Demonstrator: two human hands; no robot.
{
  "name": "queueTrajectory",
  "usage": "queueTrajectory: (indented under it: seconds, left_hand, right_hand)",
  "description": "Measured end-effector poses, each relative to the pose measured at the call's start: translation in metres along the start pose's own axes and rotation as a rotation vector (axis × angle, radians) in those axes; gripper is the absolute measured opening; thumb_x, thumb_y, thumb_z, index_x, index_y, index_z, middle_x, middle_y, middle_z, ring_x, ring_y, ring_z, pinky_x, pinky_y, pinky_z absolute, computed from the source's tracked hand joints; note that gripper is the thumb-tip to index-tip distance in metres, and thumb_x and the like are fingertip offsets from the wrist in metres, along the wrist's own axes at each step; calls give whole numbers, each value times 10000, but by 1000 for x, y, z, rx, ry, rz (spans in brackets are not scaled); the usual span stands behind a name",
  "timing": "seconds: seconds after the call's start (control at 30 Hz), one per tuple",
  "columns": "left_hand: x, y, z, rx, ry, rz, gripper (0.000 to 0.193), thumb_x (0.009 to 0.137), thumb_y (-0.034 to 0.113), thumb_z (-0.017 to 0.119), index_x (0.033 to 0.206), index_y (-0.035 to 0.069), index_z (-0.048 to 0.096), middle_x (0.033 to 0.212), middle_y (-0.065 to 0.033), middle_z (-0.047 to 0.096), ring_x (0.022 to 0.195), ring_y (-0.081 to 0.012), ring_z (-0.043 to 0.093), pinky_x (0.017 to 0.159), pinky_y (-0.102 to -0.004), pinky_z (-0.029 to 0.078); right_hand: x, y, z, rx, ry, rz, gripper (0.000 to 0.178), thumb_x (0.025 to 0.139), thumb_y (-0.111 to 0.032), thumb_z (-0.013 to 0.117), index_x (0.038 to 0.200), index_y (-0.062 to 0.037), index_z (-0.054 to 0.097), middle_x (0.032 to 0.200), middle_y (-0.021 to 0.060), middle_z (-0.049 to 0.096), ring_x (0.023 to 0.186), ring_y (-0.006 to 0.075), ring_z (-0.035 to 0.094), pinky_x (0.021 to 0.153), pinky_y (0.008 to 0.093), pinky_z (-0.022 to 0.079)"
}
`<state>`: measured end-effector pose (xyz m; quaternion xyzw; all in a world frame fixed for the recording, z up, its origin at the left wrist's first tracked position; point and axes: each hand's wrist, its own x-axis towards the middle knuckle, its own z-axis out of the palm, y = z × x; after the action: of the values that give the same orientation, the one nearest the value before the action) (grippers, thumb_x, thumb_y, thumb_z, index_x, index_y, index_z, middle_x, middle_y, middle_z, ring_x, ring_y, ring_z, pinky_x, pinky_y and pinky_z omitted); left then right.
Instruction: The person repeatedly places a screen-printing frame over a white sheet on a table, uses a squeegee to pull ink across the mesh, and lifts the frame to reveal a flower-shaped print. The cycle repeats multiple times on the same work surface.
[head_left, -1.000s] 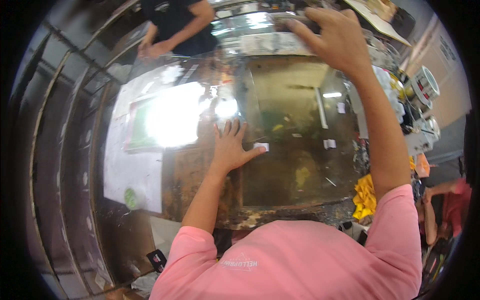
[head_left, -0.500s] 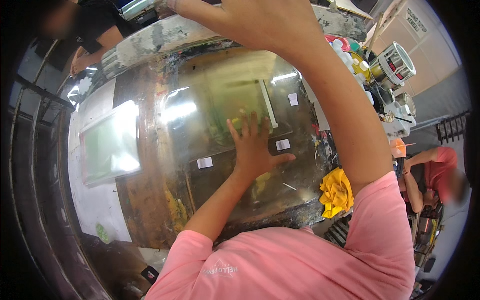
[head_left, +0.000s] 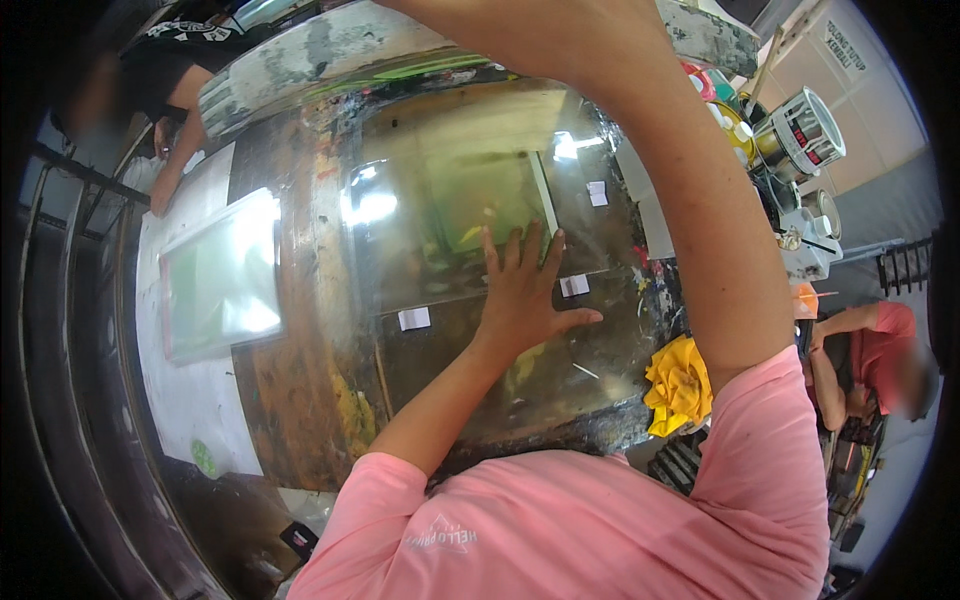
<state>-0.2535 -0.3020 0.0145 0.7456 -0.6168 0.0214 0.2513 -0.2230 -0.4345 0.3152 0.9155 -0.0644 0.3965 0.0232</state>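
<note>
My left hand (head_left: 523, 298) lies with fingers spread on a glossy clear sheet (head_left: 470, 345) over the dark worktable. Its fingertips reach the lower edge of a greenish rectangle (head_left: 475, 195), beside a narrow white strip (head_left: 546, 195). Small white tabs sit around it: a right-hand tab (head_left: 597, 193), a tab by my thumb (head_left: 574, 286) and a left-hand tab (head_left: 414, 318). A thin white stick (head_left: 586, 371) lies nearer to me. My right arm stretches over the table's right side; my right hand (head_left: 480, 22) is cut off by the top edge, its fingers hidden.
Clear-wrapped sheets (head_left: 222, 278) rest on white paper (head_left: 200, 410) at left. A crumpled yellow cloth (head_left: 678, 385) lies at the table's right edge, below paint cans (head_left: 800, 135) and bottles. One person's hand (head_left: 165, 185) is at the far left; another person (head_left: 870, 360) sits at right.
My right hand has moved up, so its thumb has left the view. My left hand stays spread on the sheet. The other person's arm at far left has come down toward the white paper.
</note>
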Motion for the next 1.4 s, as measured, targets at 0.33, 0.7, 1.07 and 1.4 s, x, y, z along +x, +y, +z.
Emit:
queueTrajectory:
  seconds: [0.33, 0.7, 1.07, 1.4]
  left_hand:
    - [-1, -7, -29, -153, 123, 14, 1122, 759, 763, 805, 1572, 51, 503, 1548, -260, 512, 1444, -432, 487, 1266, -633, 257]
    - [-90, -60, -150, -750, 261, -698, 1064, 660, 453, 1016, 1508, -9, 569, 1126, -103, 670, 950, -260, 668, 880, -429, 561]
    - [-136, -92, -79, 88, 198, -590, 1186, 509, 786, 912, 1455, 111, 675, 1096, -75, 571, 1102, -279, 509, 1064, -495, 289]
    - [-133, -90, -87, 79, 230, -555, 1228, 500, 775, 917, 1478, 82, 650, 1036, -60, 582, 1038, -256, 537, 992, -457, 313]
  right_hand:
    - [-9, -4, 9, 1, 25, 62, 566, 981, -558, 628, 797, -28, 704, 861, 189, 748, 855, 359, 712, 843, 465, 457]
    - [-173, -22, 33, 226, -646, -37, 375, 986, -475, 682, 1046, -118, 779, 995, 138, 675, 976, 353, 659, 845, 500, 512]
    - [-267, -50, 83, 200, -579, 56, 407, 866, -346, 821, 1168, -118, 671, 945, 68, 652, 882, 284, 655, 726, 426, 564]
    - [-135, 62, 219, 153, -639, 76, 431, 994, -553, 655, 1051, -134, 739, 959, 107, 724, 959, 336, 732, 799, 502, 585]
